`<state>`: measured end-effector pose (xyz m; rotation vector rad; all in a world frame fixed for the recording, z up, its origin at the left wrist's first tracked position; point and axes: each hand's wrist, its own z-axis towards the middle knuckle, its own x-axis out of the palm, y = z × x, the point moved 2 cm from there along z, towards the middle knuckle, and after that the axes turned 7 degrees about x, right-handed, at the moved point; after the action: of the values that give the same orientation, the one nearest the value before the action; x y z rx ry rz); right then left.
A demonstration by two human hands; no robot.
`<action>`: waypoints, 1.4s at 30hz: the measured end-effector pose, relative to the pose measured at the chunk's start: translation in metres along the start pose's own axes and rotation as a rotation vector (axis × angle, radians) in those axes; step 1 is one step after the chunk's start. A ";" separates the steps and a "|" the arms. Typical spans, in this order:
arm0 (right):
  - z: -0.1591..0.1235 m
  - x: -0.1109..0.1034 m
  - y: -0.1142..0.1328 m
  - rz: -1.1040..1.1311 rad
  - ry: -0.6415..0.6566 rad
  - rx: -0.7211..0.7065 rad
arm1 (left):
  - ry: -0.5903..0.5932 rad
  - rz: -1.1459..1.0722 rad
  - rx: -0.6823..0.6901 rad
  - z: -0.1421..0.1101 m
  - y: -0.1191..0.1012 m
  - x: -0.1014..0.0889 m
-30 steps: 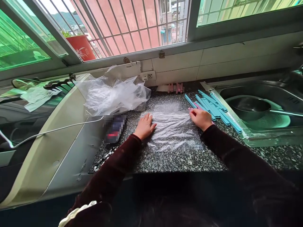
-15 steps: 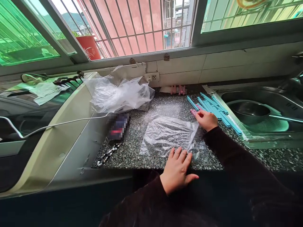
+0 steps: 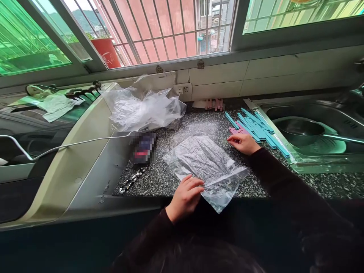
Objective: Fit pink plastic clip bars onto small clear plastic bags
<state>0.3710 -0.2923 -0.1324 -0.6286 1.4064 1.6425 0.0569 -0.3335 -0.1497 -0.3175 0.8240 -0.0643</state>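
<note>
A clear, crinkled plastic bag (image 3: pixel 201 155) lies aslant on the speckled counter, one corner hanging over the front edge. My left hand (image 3: pixel 184 199) is closed on its near left edge, fingers bent over the plastic and the thumb hidden. Above the bag's right side is my right hand (image 3: pixel 245 144), fingertips drawn together with nothing visible between them. Just behind it lie some pink strips (image 3: pixel 238 130), partly covered by the hand. Several turquoise strips (image 3: pixel 257 127), long and flat like bag-sealing clips, are spread between that hand and the sink.
A heap of clear plastic bags (image 3: pixel 148 110) sits at the back left. A blurred dark object (image 3: pixel 143 148) with a beaded strap (image 3: pixel 132 180) lies in front of it. More pink strips (image 3: pixel 214 104) rest by the wall. On the right, the sink (image 3: pixel 273 108) holds a dark pan (image 3: pixel 298 131).
The bag has turned on the counter, its corner now past the front edge. My left hand went from lying flat to gripping it. My right hand drew back slightly from the pink strips.
</note>
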 end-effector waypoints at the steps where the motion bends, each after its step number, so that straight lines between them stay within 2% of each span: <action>1: -0.005 -0.002 0.000 0.003 0.016 -0.017 | -0.004 -0.031 -0.024 -0.002 0.003 -0.004; 3: -0.021 -0.007 -0.001 -0.002 0.061 -0.051 | -0.017 -0.128 -0.122 -0.006 0.008 -0.010; 5: -0.040 -0.014 -0.002 -0.004 0.095 -0.093 | -0.038 -0.265 -0.296 -0.008 0.013 -0.014; 8: -0.067 -0.021 0.001 -0.029 0.077 -0.119 | -0.093 -0.465 -0.591 -0.007 0.019 -0.018; 10: -0.078 -0.021 0.005 -0.069 0.083 -0.144 | -0.149 -0.545 -0.731 -0.004 0.023 -0.020; 13: -0.081 -0.018 0.013 -0.096 0.113 -0.215 | -0.261 -0.656 -0.880 0.001 0.031 -0.020; 19: -0.066 -0.011 0.023 0.040 0.178 -0.300 | -0.527 -1.050 -1.123 0.005 0.041 -0.019; 23: -0.053 0.003 0.027 0.045 0.226 -0.315 | -0.631 -1.115 -1.172 0.004 0.041 -0.024; 29: -0.019 0.035 0.038 0.198 0.233 -0.385 | -0.684 -1.153 -1.150 0.005 0.044 -0.032; 32: -0.006 0.041 0.045 0.272 0.253 -0.388 | -0.711 -1.094 -1.150 0.006 0.049 -0.037; 38: -0.008 0.023 0.045 0.299 0.422 -0.096 | -0.731 -1.003 -1.295 0.004 0.060 -0.044; 40: -0.009 0.021 0.043 0.285 0.428 -0.050 | -0.731 -1.012 -1.323 0.006 0.061 -0.044; 42: -0.008 0.026 0.044 0.267 0.366 -0.055 | -0.730 -1.031 -1.315 0.009 0.060 -0.042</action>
<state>0.3192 -0.2922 -0.1318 -0.8340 1.7745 1.8440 0.0306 -0.2667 -0.1319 -1.8652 -0.2168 -0.3443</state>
